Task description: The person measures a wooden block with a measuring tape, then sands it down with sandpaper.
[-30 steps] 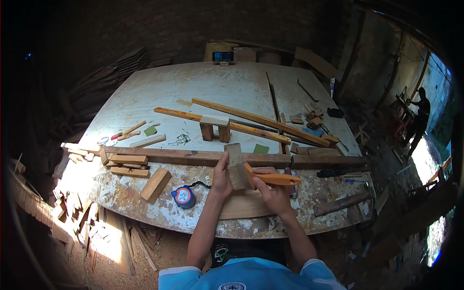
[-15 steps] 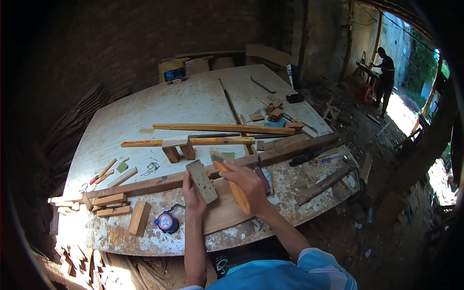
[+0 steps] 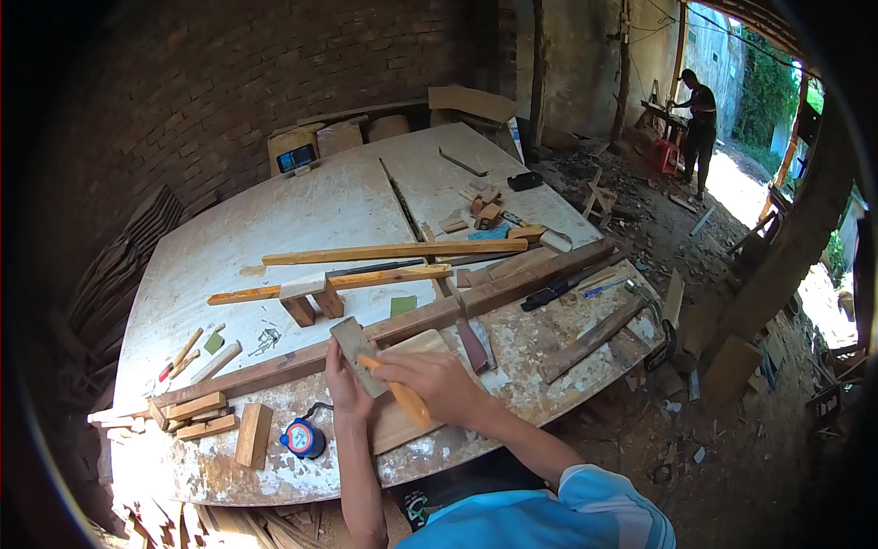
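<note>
Wrapped around the lower left side of a pale flat block, my left hand holds it tilted above the bench. My right hand grips an orange-handled tool, whose front end meets the block's face; its tip is hard to make out. Under both hands lies a flat wooden board. A long dark wooden beam crosses the bench just beyond them. A blue tape measure sits to the left of my left forearm.
On the bench are long wood strips, small wood blocks, green squares, a hammer and a phone at the back. Another person stands far off at the right.
The tool in my right hand has come down and left onto the block, which was apart from it before. The camera view has shifted to the right.
</note>
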The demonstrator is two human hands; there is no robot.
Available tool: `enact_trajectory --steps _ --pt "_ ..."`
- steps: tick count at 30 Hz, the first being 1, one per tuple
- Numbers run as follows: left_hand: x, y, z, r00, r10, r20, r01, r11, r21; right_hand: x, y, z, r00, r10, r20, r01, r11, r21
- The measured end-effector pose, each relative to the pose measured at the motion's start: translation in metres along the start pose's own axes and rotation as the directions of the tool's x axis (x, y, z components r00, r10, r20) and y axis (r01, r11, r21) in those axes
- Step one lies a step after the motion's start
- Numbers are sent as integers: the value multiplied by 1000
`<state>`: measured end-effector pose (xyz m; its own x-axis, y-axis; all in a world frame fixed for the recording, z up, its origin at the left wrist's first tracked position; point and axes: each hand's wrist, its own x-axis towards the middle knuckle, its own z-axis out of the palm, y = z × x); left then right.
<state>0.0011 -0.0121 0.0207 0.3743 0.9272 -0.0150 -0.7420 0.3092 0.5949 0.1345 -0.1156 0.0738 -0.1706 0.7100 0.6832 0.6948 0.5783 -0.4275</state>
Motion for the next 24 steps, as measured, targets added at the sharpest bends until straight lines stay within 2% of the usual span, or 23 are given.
enact_trajectory --steps 1,2,3,4,5,6,7,8,9,10,11,12,13,14,17,18,20,21,22,23,24 --pt "-1 -1 2 999 -29 -19 28 1000 -8 1 4 1 977 -197 -78 161 928 -335" --pt "-3 -1 5 998 -54 -39 53 998 -19 2 8 -2 972 -219 -82 172 907 -385" --pt "-3 -1 8 996 -74 -55 72 997 -31 1 4 -4 999 -52 2 52 996 -72" --pt "-1 -1 3 995 -96 -18 96 995 8 -2 -2 -6 988 84 131 -113 966 234" --pt "1 1 -8 992 -122 17 121 991 54 -5 -5 -7 942 171 290 -300 818 491" --pt "2 3 -10 987 -150 53 144 984 100 -5 -3 -9 947 69 312 -201 888 414" --pt "2 3 -9 989 -139 50 134 987 84 -2 1 -7 993 28 118 -55 971 233" --pt "2 1 -8 990 -129 47 126 990 65 3 10 -5 996 -54 -65 55 998 13" --pt "0 0 -6 991 -124 40 123 991 46 8 15 -6 961 -167 -220 117 968 -222" --pt "-1 1 -8 987 -141 76 135 988 78 12 18 -15 942 -217 -254 121 930 -347" --pt "-1 0 -3 994 -107 25 106 993 44 12 15 -16 968 -123 -219 109 991 -75" --pt "-1 -1 3 997 -72 -26 73 997 11 11 13 -14 986 -44 -159 76 977 201" --pt "-1 -2 6 996 -43 -82 42 999 -18 8 9 -13 997 22 -76 16 888 460" --pt "-1 -3 5 996 -38 -76 39 999 5 3 6 -15 975 67 210 -165 854 493" --pt "1 0 -3 998 -68 -10 68 996 64 7 2 -6 993 107 46 -115 965 235" --pt "1 -1 -6 993 -108 40 104 991 82 15 5 -2 973 147 -176 -89 949 302" --pt "4 -2 -15 981 -161 107 152 984 93 21 4 -13 957 7 -289 3 999 36" --pt "5 -3 -14 991 -116 64 112 992 63 26 1 -17 940 -77 -333 47 994 -99" --pt "5 -5 -13 997 -76 18 75 996 42 23 0 -7 965 -52 -259 82 991 105" --pt "5 -5 -13 999 -40 -27 40 999 24 18 -4 -5 1000 4 4 -5 979 202" --pt "6 -3 -19 996 -75 51 73 997 28 13 -9 -7 962 38 269 -113 956 270"
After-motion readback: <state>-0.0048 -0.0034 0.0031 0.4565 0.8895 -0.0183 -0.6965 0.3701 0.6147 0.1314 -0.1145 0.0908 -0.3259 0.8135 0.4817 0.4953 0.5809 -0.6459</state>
